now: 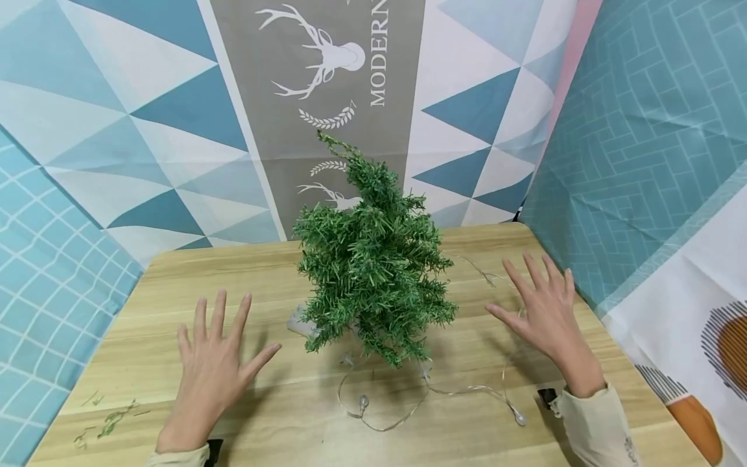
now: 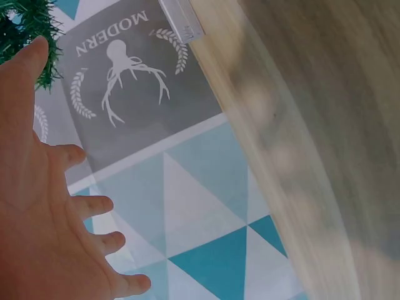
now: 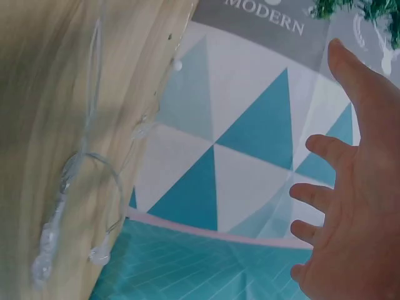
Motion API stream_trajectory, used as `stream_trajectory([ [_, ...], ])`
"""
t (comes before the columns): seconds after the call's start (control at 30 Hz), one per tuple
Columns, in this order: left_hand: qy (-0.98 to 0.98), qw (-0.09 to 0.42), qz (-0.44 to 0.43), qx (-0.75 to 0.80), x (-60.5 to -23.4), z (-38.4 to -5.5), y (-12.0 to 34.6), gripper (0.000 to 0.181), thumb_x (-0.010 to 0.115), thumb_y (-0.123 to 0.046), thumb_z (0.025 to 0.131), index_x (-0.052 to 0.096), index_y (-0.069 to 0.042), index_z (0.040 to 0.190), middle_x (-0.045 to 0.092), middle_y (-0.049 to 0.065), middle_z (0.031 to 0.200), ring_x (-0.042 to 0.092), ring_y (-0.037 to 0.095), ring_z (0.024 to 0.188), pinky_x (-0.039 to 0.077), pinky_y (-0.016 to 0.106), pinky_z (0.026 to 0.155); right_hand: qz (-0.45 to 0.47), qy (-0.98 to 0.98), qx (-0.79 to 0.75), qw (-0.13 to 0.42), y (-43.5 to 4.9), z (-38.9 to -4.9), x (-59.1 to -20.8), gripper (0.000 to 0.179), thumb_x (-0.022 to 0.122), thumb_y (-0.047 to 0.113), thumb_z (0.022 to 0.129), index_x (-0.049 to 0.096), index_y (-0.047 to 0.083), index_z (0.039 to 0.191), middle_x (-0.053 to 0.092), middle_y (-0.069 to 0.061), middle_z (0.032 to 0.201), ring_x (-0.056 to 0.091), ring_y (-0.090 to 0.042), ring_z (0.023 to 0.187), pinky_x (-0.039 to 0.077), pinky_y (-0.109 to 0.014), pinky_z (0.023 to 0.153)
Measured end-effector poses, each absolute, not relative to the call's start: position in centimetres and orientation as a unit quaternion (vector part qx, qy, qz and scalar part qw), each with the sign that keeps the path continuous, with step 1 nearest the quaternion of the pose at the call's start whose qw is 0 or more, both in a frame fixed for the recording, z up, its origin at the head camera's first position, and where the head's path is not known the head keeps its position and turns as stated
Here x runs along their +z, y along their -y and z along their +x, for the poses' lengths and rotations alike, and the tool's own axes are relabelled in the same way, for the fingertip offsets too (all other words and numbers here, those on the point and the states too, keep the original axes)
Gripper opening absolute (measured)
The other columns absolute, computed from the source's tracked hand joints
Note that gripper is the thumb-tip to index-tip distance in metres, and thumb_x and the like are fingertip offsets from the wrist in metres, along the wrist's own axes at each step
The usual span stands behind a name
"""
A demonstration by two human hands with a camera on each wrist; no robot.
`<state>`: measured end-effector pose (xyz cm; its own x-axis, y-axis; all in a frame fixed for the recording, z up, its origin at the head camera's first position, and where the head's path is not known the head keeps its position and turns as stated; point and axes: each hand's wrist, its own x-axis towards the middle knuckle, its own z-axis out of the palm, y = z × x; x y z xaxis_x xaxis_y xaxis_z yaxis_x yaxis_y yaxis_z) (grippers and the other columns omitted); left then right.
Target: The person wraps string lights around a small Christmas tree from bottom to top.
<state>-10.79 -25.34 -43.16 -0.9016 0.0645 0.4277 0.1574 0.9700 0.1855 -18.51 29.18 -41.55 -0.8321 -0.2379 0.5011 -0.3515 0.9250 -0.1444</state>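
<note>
A small green artificial Christmas tree (image 1: 376, 259) stands at the middle of the wooden table, its tip bent to the left. Around its foot lies a string of fairy lights (image 1: 385, 428) on a clear wire, running out to the right. My left hand (image 1: 213, 370) is held over the table left of the tree, fingers spread and holding nothing. On the other side my right hand (image 1: 545, 314) hovers with spread fingers above part of the light wire, also holding nothing. The left wrist view shows the left palm (image 2: 56, 206) with the fingers extended.
Green needle scraps (image 1: 113, 418) lie on the table (image 1: 280, 415) at the near left. A clear, flat piece (image 1: 302, 321) sits by the tree's left foot. Patterned cloths hang behind and at both sides, the right one (image 1: 653, 130) close to the table edge.
</note>
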Motion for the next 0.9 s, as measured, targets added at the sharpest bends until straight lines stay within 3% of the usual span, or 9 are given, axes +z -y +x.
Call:
stream_trajectory([
  [0.23, 0.969, 0.214, -0.072, -0.101, -42.9, -11.2, 24.9, 0.099, 0.065, -0.068, 0.082, 0.021, -0.023, 0.160, 0.003, 0.013, 0.166, -0.005, 0.041, 0.151, -0.002, 0.077, 0.109, 0.168, 0.950, 0.114, 0.238, -28.7, -17.7, -41.0, 0.091, 0.073, 0.060, 0.080, 0.037, 0.022, 0.155, 0.026, -0.019, 0.160, 0.005, -0.040, 0.151, -0.004, -0.071, 0.113],
  [0.5, 0.969, 0.215, -0.076, -0.099, -43.0, -11.2, 25.1, 0.100, 0.065, -0.068, 0.083, 0.021, -0.022, 0.160, 0.005, 0.015, 0.166, 0.002, 0.044, 0.150, 0.001, 0.076, 0.109, 0.171, 0.957, 0.103, 0.210, -27.7, -16.1, -40.7, 0.091, 0.071, 0.063, 0.080, 0.036, 0.024, 0.155, 0.028, -0.020, 0.159, 0.008, -0.042, 0.150, 0.000, -0.074, 0.111],
  [0.73, 0.968, 0.212, -0.095, -0.091, -43.0, -11.0, 25.1, 0.099, 0.066, -0.067, 0.082, 0.024, -0.021, 0.159, 0.028, 0.026, 0.155, 0.026, 0.052, 0.140, 0.018, 0.077, 0.105, 0.205, 0.957, 0.101, 0.178, -26.0, -14.8, -40.8, 0.092, 0.071, 0.063, 0.080, 0.035, 0.024, 0.156, 0.029, -0.020, 0.158, 0.018, -0.049, 0.145, 0.012, -0.079, 0.106],
  [0.9, 0.973, 0.186, -0.111, -0.085, -42.7, -10.1, 24.3, 0.091, 0.065, -0.065, 0.085, 0.037, -0.012, 0.153, 0.038, 0.029, 0.149, 0.039, 0.052, 0.131, 0.035, 0.073, 0.098, 0.226, 0.958, 0.094, 0.149, -24.7, -13.9, -40.8, 0.089, 0.069, 0.063, 0.083, 0.035, 0.022, 0.155, 0.039, -0.023, 0.152, 0.033, -0.052, 0.136, 0.028, -0.076, 0.100],
])
